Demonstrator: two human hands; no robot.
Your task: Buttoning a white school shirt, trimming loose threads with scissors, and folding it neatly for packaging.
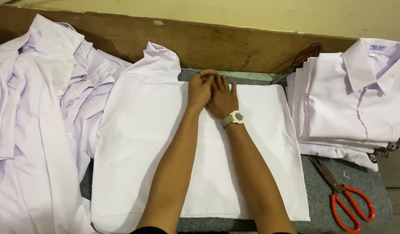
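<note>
A white shirt (139, 143) lies flat and face down on a grey padded table (364, 182), its collar (161, 56) pointing to the far side. My left hand (199, 88) and my right hand (222, 99) rest flat, side by side and touching, on the shirt's upper middle near the far edge. The left hand partly overlaps the right one. A pale wristwatch (234, 118) sits on my right wrist. Neither hand grips anything; the palms press down on the cloth.
A neat stack of folded white shirts (347, 104) stands at the right. A loose pile of unfolded white shirts (35, 112) fills the left. Red-handled scissors (345, 199) lie at the front right; dark-handled scissors (302, 58) lean against the wooden back board (234, 45).
</note>
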